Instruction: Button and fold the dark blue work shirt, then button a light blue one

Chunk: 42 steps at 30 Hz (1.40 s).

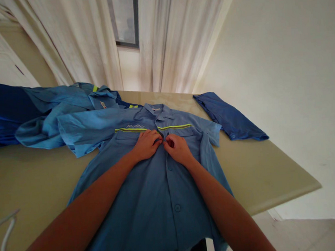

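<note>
A light blue work shirt (144, 187) lies face up on the table, collar away from me, its hem hanging over the near edge. Yellow-edged stripes cross its chest, with lettering above the left one. My left hand (149, 144) pinches the front placket just below the stripe. Close beside it, my right hand (177, 148) pinches the other side of the placket, fingertips almost touching the left ones. Whatever small part sits between the fingertips is hidden. Lower on the placket a button (177, 207) shows.
More blue garments (50, 109) are heaped at the left back of the table (267, 175). A folded dark blue garment (228, 115) lies at the right back edge. A white hanger (6, 239) is at the lower left. Curtains (88, 38) hang behind, and a wall (292, 70) stands right.
</note>
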Available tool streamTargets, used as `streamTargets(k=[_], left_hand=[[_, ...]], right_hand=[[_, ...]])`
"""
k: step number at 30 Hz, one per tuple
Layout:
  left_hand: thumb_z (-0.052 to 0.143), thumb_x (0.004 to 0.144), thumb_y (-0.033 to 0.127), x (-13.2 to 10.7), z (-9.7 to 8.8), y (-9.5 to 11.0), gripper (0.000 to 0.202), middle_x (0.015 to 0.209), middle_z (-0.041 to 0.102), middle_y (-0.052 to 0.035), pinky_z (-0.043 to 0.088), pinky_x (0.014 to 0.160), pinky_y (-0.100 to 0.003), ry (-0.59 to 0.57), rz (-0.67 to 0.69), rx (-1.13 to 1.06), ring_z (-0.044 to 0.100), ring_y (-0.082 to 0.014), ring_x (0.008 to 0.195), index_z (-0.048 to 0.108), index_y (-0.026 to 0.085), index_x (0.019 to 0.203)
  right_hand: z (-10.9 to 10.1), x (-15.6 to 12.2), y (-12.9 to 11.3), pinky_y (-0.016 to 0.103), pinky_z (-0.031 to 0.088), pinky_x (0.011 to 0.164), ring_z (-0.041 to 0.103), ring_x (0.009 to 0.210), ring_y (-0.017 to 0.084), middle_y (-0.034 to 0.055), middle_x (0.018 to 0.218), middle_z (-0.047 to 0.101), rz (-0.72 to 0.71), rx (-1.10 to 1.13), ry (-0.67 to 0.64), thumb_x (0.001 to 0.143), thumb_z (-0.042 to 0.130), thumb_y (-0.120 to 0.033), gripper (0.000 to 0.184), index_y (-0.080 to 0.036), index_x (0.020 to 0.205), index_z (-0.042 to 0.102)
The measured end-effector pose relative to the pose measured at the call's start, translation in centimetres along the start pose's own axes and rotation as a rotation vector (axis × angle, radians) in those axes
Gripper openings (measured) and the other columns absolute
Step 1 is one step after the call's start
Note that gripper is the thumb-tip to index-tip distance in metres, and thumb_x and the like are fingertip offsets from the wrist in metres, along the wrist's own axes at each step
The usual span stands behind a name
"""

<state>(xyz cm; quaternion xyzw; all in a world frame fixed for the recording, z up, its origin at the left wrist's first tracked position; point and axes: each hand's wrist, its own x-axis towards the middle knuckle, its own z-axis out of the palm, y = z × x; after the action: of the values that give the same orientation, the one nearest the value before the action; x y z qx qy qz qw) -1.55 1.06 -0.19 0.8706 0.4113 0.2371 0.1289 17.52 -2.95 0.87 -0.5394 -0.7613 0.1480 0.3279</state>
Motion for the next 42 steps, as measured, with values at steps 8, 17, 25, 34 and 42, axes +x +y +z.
streamTargets(k=[8,17,25,34,42], left_hand=[[0.051,0.098,0.029,0.4,-0.3,0.0,0.018,0.104,0.069,-0.0048,0.040,0.097,-0.043,-0.034,-0.059,-0.082,0.058,-0.0253,0.104,0.068,0.024,0.100],[0.044,0.099,0.028,0.6,0.1,-0.7,0.025,0.108,0.069,-0.0046,0.042,0.097,-0.043,-0.011,-0.055,-0.123,0.059,-0.0248,0.106,0.068,0.025,0.104],[0.043,0.102,0.039,0.0,-0.3,0.4,0.029,0.105,0.069,-0.0054,0.041,0.096,-0.043,-0.005,0.029,-0.009,0.057,-0.0246,0.101,0.069,0.024,0.101],[0.044,0.102,0.037,0.3,-0.5,-0.5,0.031,0.128,0.066,-0.0083,0.036,0.104,-0.047,-0.034,0.127,0.150,0.057,-0.0274,0.120,0.065,0.026,0.121],[0.040,0.102,0.031,3.6,-1.7,-1.3,0.033,0.121,0.068,-0.0145,0.037,0.105,-0.051,0.030,0.082,0.286,0.057,-0.0313,0.118,0.069,0.021,0.115]], right_hand=[[-0.1,0.3,0.1,0.025,0.036,0.063,0.049,0.062,0.013,-0.0039,0.068,0.056,0.007,0.152,-0.020,0.086,0.061,-0.026,0.008,-0.021,0.081,0.059],[-0.6,0.4,0.3,0.027,0.038,0.069,0.053,0.070,0.016,0.0000,0.075,0.061,0.006,-0.054,0.034,0.091,0.056,-0.025,0.011,-0.021,0.081,0.059],[-0.2,0.9,1.7,0.025,0.041,0.064,0.054,0.060,0.014,-0.0044,0.066,0.059,0.158,0.105,0.082,0.083,0.065,-0.031,0.015,-0.020,0.093,0.065],[-2.0,-3.0,-2.7,0.028,0.041,0.067,0.059,0.068,0.017,-0.0016,0.076,0.064,0.176,-0.102,0.060,0.089,0.067,-0.043,0.023,-0.023,0.098,0.060],[-0.1,-2.1,-3.0,0.028,0.042,0.073,0.065,0.085,0.020,0.0062,0.094,0.073,0.197,-0.297,-0.037,0.089,0.062,-0.024,0.010,-0.021,0.097,0.067]])
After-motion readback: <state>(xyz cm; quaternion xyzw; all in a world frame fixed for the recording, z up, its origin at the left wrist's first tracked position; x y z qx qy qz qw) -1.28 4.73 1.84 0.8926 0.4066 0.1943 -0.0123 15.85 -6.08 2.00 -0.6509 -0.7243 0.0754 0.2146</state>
